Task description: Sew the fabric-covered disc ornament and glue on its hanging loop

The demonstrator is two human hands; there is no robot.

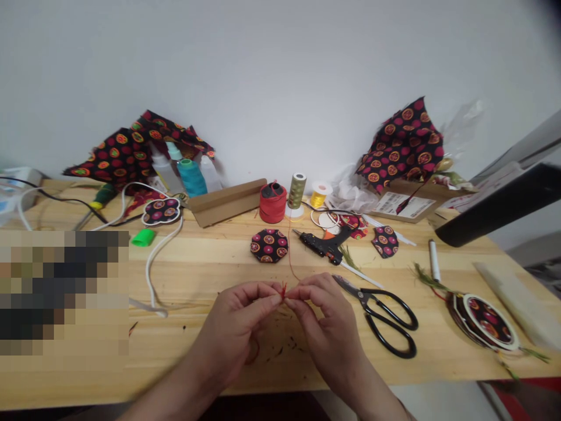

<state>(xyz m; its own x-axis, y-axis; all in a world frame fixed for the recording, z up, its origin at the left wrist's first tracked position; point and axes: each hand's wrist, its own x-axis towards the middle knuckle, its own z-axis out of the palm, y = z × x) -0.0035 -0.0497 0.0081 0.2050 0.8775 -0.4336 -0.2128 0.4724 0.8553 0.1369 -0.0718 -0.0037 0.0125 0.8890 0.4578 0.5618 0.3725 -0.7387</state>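
My left hand (241,318) and my right hand (326,321) meet over the front of the wooden table. Both pinch a small bunch of red thread (284,290) between thumb and forefinger, its frayed tips pointing up. A thin red strand (290,251) rises from there toward the spools at the back. Just right of my right hand lie black-handled scissors (372,310), blades slightly apart. Beyond my hands rests an octagonal patterned fabric piece (269,245), with a black glue gun (322,245) to its right.
A red thread spool (272,203), an olive spool (298,192) and a yellow spool (321,195) stand at the back. A cardboard tray (228,202) sits left of them. A stack of round patterned pieces (486,321) lies right. White cable (151,269) curls at left; a pixelated patch hides the left corner.
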